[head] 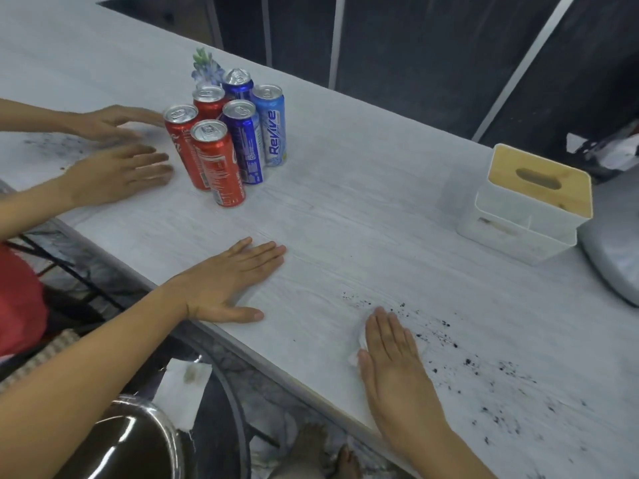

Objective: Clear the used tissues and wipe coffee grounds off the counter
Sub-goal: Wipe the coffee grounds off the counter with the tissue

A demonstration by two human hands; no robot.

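- Spreading across the whole view, the pale wood-grain tabletop (363,209) carries everything.
- At 3 o'clock stands a white tissue box (529,205) with a wooden lid.
- At 10 o'clock cluster six drink cans (228,140).
- Left hand (231,285), near centre, lies flat and open, palm down, holding nothing.
- Right hand (394,357), at 5 o'clock, presses flat on a white tissue (359,340).
- Coffee grounds (484,371) scatter just right of that hand.
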